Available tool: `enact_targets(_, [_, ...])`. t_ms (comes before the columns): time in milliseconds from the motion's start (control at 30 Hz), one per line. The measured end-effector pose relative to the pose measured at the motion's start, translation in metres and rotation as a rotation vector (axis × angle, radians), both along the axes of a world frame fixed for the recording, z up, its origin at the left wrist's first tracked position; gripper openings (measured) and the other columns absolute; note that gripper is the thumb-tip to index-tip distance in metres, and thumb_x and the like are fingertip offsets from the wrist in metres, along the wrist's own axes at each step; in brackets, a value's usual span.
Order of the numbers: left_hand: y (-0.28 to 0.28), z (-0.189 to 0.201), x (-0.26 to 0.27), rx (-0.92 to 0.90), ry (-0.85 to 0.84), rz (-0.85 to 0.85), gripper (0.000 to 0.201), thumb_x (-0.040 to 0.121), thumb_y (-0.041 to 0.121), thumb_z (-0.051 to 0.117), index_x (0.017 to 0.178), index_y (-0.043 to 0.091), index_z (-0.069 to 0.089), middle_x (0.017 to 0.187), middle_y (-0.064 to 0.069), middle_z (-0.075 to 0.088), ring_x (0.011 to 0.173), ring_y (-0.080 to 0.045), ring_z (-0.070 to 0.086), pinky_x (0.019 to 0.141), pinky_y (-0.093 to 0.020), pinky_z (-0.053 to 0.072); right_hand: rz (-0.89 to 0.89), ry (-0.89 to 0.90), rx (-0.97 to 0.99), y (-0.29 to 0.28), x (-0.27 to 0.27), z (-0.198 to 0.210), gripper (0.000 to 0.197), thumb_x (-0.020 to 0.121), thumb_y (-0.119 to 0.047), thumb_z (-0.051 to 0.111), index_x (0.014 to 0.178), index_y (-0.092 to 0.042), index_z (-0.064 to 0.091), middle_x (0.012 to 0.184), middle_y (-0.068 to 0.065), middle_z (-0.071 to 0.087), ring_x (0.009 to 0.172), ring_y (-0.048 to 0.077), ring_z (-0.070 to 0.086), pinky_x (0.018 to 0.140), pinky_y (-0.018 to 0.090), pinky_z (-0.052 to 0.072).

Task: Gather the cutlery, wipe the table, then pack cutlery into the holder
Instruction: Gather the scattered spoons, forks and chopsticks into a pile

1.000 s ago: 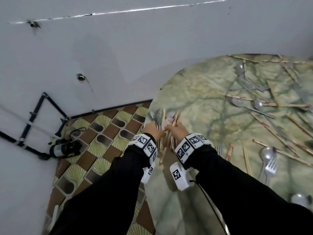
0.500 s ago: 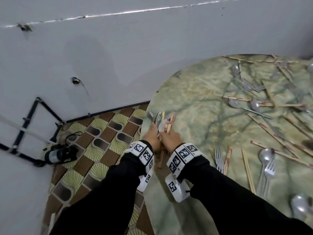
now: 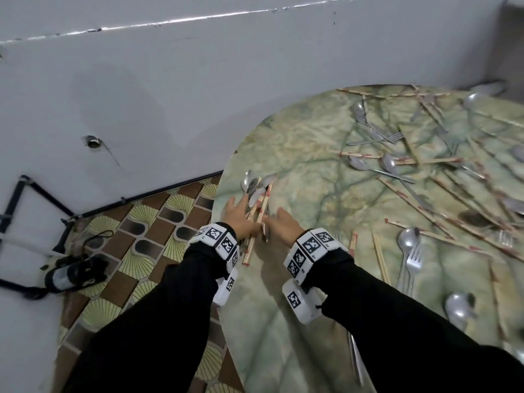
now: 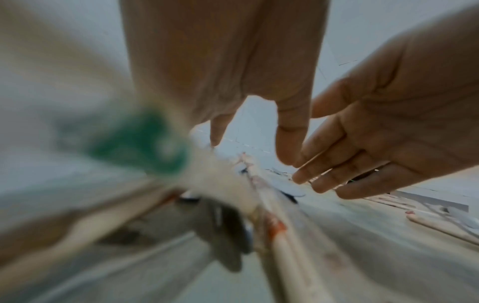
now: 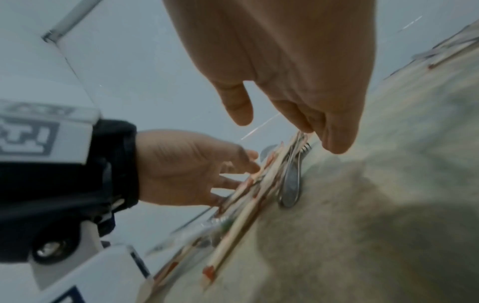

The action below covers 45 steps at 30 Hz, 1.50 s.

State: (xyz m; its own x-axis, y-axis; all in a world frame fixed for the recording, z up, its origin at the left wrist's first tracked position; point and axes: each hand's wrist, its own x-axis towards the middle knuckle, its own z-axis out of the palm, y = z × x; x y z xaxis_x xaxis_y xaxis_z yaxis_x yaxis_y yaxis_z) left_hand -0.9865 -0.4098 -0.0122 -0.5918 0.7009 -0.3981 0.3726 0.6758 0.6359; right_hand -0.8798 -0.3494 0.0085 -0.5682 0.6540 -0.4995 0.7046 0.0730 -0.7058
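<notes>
A bundle of spoons and red-tipped chopsticks (image 3: 259,194) lies on the green marbled table (image 3: 312,180), right at its left edge. My left hand (image 3: 239,212) is on the bundle's left side, its fingers spread and straight. In the right wrist view the left hand (image 5: 181,170) touches the bundle (image 5: 259,184) with its fingertips. My right hand (image 3: 283,222) sits just right of the bundle with its fingers extended and holds nothing. In the left wrist view the right hand (image 4: 388,133) shows a flat palm beside the blurred chopsticks (image 4: 272,205). No holder is in view.
Several spoons (image 3: 391,163), forks (image 3: 412,259) and chopsticks (image 3: 380,259) lie scattered over the table's right half. Left of the table edge the patterned floor (image 3: 136,251) drops away, with a dark device (image 3: 73,272) and black pipes by the white wall.
Both hands gripped the bundle together before. It now lies on the table by the edge, and the hands have let go and moved apart with fingers spread.
</notes>
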Motion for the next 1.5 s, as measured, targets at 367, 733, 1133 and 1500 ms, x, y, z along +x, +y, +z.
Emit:
enact_targets(367, [-0.028, 0.040, 0.069, 0.144, 0.021, 0.045, 0.058, 0.081, 0.010, 0.066, 0.134, 0.010, 0.044, 0.139, -0.017, 0.036, 0.125, -0.031, 0.042, 0.106, -0.036, 0.034, -0.074, 0.117, -0.032, 0.020, 0.151, 0.054, 0.036, 0.092, -0.013, 0.053, 0.126, -0.002, 0.052, 0.105, 0.004, 0.051, 0.072, 0.004, 0.046, 0.060, 0.011, 0.039])
enact_targets(733, [-0.028, 0.033, 0.203, -0.074, -0.092, -0.035, 0.060, 0.087, 0.023, 0.062, 0.138, 0.007, 0.036, 0.142, -0.012, 0.041, 0.124, -0.026, 0.045, 0.097, -0.031, 0.040, -0.324, 0.072, -0.088, 0.041, 0.297, 0.036, 0.043, 0.083, -0.015, 0.065, 0.121, -0.001, 0.051, 0.090, 0.008, 0.049, 0.081, 0.019, 0.052, 0.077, 0.031, 0.044])
enact_targets(1133, [0.014, 0.008, 0.261, -0.264, 0.173, 0.151, 0.069, 0.073, 0.048, 0.069, 0.122, 0.006, 0.046, 0.123, -0.013, 0.043, 0.113, -0.028, 0.046, 0.092, -0.035, 0.042, -0.056, -0.292, 0.135, 0.038, 0.261, 0.012, 0.059, 0.066, -0.063, 0.058, 0.098, -0.014, 0.052, 0.109, 0.011, 0.059, 0.091, 0.027, 0.058, 0.096, 0.044, 0.043])
enact_targets(1500, [0.038, 0.005, 0.244, -0.226, 0.180, 0.076, 0.030, 0.083, 0.018, 0.066, 0.107, 0.002, 0.061, 0.109, -0.015, 0.063, 0.097, -0.028, 0.062, 0.071, -0.024, 0.044, 0.071, -0.424, 0.354, 0.055, 0.231, 0.009, 0.045, 0.082, -0.027, 0.067, 0.117, -0.003, 0.052, 0.099, 0.006, 0.063, 0.099, 0.023, 0.062, 0.085, 0.026, 0.049])
